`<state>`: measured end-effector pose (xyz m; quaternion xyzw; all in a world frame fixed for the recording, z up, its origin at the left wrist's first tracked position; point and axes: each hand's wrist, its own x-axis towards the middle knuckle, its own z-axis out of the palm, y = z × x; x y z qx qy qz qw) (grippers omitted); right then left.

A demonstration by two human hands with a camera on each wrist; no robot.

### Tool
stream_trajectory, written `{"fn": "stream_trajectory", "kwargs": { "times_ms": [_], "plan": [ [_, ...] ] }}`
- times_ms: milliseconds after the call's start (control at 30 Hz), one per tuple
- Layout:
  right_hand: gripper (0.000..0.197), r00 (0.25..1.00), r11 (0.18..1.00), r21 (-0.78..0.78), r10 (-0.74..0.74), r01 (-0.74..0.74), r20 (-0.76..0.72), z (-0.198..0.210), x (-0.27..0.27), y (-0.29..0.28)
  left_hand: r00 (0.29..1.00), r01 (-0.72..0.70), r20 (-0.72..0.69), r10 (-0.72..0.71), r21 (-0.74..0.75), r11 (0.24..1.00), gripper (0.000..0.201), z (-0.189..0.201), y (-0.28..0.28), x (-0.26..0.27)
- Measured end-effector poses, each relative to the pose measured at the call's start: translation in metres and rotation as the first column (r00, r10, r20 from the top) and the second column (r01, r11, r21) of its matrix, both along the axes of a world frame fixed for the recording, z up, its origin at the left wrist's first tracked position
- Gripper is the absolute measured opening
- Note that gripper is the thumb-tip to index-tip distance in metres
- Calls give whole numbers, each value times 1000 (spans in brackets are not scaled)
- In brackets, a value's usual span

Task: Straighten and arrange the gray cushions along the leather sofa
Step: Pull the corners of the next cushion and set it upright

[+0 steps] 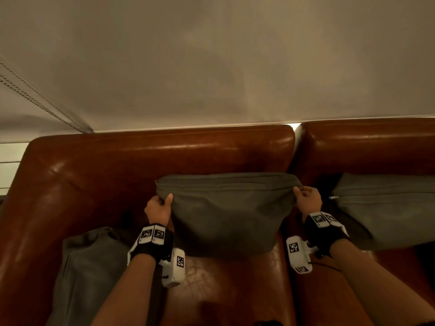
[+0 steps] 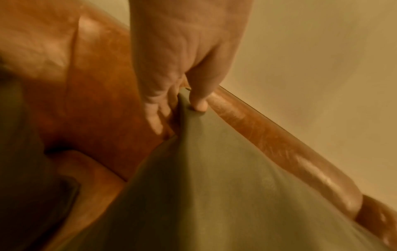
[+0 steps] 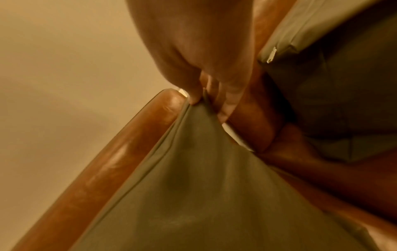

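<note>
Head view: the middle gray cushion [image 1: 226, 212] stands upright on the seat of the leather sofa [image 1: 164, 149], against its backrest, with the left hand [image 1: 158, 208] pinching its upper left corner and the right hand [image 1: 307, 198] pinching its upper right corner. Wrist views: thumb and curled fingers [image 2: 198, 101] clamp each fabric corner. A second gray cushion [image 1: 386, 208] leans against the sofa's adjoining back section; a third gray cushion [image 1: 87, 267] lies against its left armrest.

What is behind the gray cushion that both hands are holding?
Behind the middle cushion, pinched by the left hand and right hand, stands the sofa's brown leather backrest. Its lower part is covered by the cushion.
</note>
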<state>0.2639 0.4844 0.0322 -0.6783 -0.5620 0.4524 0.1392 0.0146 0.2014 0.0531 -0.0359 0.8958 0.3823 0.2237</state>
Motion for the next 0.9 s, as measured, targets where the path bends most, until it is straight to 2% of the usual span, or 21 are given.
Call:
{"fn": "stream_trajectory", "kwargs": {
  "times_ms": [100, 233, 267, 367, 433, 500, 533, 600, 633, 700, 733, 800, 833, 900],
  "plan": [
    [33, 999, 994, 102, 42, -44, 14, 27, 11, -11, 998, -26, -64, 23, -36, 999, 29, 3, -13, 0],
    [30, 993, 983, 164, 98, -85, -71, 52, 37, -36, 985, -46, -168, 49, 25, 999, 23, 8, -47, 18],
    [29, 992, 985, 146, 102, -90, -78, 49, 43, -42, 988, -45, -147, 45, 2, 999, 23, 2, -54, 23],
    [32, 990, 992, -8, 128, -128, -60, 24, 54, -53, 996, -25, 82, 32, -91, 996, 22, -22, -70, 27],
    [36, 988, 985, -83, 151, -153, -32, 11, 52, -54, 968, -82, 237, 81, -3, 997, 22, -23, -71, 22],
    [36, 991, 986, -103, 123, -128, -54, 6, 45, -47, 944, -178, 306, 126, 151, 972, 34, -14, -65, 15],
    [33, 992, 990, -105, 79, -89, -97, 6, 40, -43, 944, -199, 303, 133, 201, 959, 35, -9, -60, 9],
    [31, 985, 990, -140, -13, -11, -174, 16, 24, -32, 952, -194, 275, 135, 199, 960, 37, 2, -47, -5],
    [38, 987, 989, -149, -21, -3, -156, 21, 15, -26, 955, -191, 257, 147, 153, 970, 49, 6, -42, -12],
    [55, 997, 987, -148, 61, -69, -53, 31, -3, -18, 966, -148, 223, 134, 52, 988, 64, 15, -29, -21],
    [56, 992, 983, -131, 127, -125, 5, 31, -10, -16, 973, -116, 207, 106, 38, 993, 62, 18, -23, -23],
    [42, 968, 971, -47, 239, -236, 78, 30, -19, -18, 990, -22, 139, 20, 15, 1000, 50, 18, -17, -25],
    [35, 961, 963, 14, 269, -270, 71, 31, -19, -21, 996, 12, 89, -13, 8, 1000, 45, 16, -18, -25],
    [34, 966, 957, 133, 259, -259, 14, 36, -16, -24, 1000, 0, -29, 1, 13, 1000, 40, 16, -23, -26]
  ]
}}
